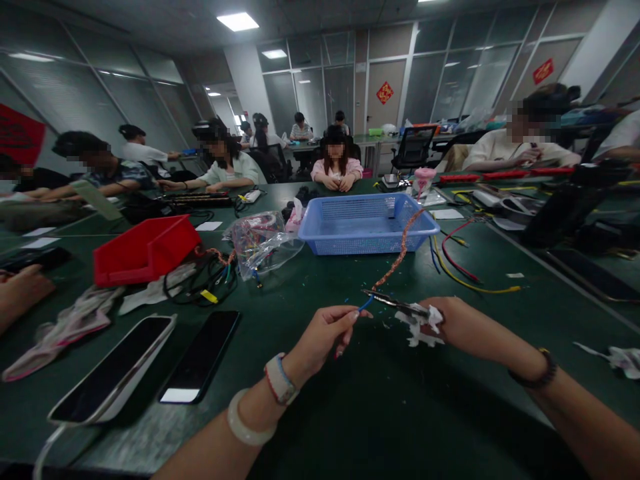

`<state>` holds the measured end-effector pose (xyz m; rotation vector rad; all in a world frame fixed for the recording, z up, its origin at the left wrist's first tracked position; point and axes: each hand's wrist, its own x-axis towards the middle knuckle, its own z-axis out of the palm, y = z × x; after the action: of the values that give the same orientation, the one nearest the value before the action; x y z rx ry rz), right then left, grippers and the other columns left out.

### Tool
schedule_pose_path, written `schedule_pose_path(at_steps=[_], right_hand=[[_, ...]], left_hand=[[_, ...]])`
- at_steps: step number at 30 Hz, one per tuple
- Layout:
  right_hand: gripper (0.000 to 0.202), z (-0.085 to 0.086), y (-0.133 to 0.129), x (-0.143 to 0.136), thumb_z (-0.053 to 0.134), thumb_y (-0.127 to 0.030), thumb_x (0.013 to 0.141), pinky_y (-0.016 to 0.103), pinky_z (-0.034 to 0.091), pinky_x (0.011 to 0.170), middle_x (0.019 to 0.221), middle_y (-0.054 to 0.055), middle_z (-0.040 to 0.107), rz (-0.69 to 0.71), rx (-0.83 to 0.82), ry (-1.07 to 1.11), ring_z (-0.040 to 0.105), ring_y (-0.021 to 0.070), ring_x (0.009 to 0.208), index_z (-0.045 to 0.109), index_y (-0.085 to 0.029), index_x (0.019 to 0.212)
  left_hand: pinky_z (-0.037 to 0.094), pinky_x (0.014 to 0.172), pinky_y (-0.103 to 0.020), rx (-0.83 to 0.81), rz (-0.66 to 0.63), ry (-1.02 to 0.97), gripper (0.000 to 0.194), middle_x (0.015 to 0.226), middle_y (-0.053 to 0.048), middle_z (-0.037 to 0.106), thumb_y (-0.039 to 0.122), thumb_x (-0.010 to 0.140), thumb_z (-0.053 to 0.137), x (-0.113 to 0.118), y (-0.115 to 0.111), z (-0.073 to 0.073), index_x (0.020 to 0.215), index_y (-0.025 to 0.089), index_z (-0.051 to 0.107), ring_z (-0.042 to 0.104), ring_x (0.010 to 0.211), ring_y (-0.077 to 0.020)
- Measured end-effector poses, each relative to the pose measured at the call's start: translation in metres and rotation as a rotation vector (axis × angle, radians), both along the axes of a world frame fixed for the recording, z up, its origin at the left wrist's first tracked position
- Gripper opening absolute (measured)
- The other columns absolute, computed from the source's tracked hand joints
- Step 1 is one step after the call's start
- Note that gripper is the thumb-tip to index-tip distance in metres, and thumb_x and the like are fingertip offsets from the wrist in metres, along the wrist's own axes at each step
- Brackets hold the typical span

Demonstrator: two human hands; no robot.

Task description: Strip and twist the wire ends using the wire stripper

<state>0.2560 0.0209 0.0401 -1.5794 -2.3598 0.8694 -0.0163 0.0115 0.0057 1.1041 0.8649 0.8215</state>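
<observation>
Between the thumb and fingers of my left hand (333, 333) is a short blue wire (367, 305). My right hand (443, 320) is closed around a metal tool (400, 305), whose handles are wrapped in white tissue (417, 327). The tool's narrow tips reach the blue wire's upper end. From that spot a braided copper-coloured strand (400, 253) runs up and over the rim of the blue basket (370, 245). Whether the strand and the blue wire are joined is hidden by the tool tips. Small blue scraps lie on the green table around the tips.
A red bin (145, 250), a clear plastic bag (257, 243), black cables (200, 287) and two phone-like devices (203, 357) lie left. Yellow and red wires (463, 267) lie right. Another person's hand (23, 293) is at the left edge; several people sit beyond.
</observation>
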Motion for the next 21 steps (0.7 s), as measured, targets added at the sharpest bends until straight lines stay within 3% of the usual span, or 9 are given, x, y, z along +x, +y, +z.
schedule_pose_path(at_steps=[7,11,14,16,21], right_hand=[[0.018,0.0036,-0.0029,-0.0010,0.057,-0.035,0.080,0.021,0.042,0.056,0.073,0.000,0.064,0.118,-0.196,0.122,0.055,0.0109,0.062,0.063,-0.018,0.080],[0.021,0.0025,-0.0049,0.0007,0.052,-0.036,0.082,0.022,0.044,0.048,0.068,0.001,0.064,0.075,-0.360,0.160,0.057,0.0112,0.052,0.059,-0.018,0.087],[0.022,0.0019,-0.0075,0.0002,0.047,-0.033,0.084,0.025,0.050,0.051,0.079,0.006,0.068,0.036,-0.508,0.254,0.066,0.0162,0.063,0.056,-0.017,0.096],[0.020,0.0021,-0.0086,-0.0011,0.046,-0.027,0.083,0.025,0.053,0.059,0.089,0.008,0.070,0.024,-0.491,0.287,0.068,0.0168,0.074,0.056,-0.017,0.097],[0.024,0.0012,-0.0085,-0.0040,0.043,-0.012,0.077,0.023,0.050,0.062,0.087,0.004,0.070,-0.001,-0.245,0.187,0.065,0.0140,0.073,0.060,-0.019,0.093]], left_hand=[[0.026,0.035,-0.017,0.014,-0.021,-0.043,0.044,0.047,0.008,0.044,0.045,0.080,0.065,-0.0018,0.0001,0.0019,0.109,0.012,0.068,0.036,0.037,-0.0037],[0.020,0.034,-0.018,0.021,-0.016,-0.016,0.045,0.044,0.009,0.041,0.048,0.080,0.064,-0.0021,0.0002,0.0027,0.105,0.011,0.069,0.029,0.034,-0.0031],[0.019,0.035,-0.018,0.031,-0.016,0.012,0.045,0.042,0.009,0.039,0.049,0.080,0.063,-0.0021,0.0002,0.0022,0.104,0.011,0.069,0.028,0.034,-0.0033],[0.020,0.036,-0.018,0.024,-0.010,0.020,0.046,0.042,0.010,0.038,0.049,0.080,0.063,-0.0020,0.0001,0.0015,0.106,0.011,0.068,0.028,0.034,-0.0035],[0.020,0.036,-0.018,0.006,-0.025,0.018,0.045,0.042,0.010,0.038,0.048,0.082,0.062,-0.0016,-0.0003,-0.0013,0.108,0.012,0.068,0.028,0.033,-0.0036]])
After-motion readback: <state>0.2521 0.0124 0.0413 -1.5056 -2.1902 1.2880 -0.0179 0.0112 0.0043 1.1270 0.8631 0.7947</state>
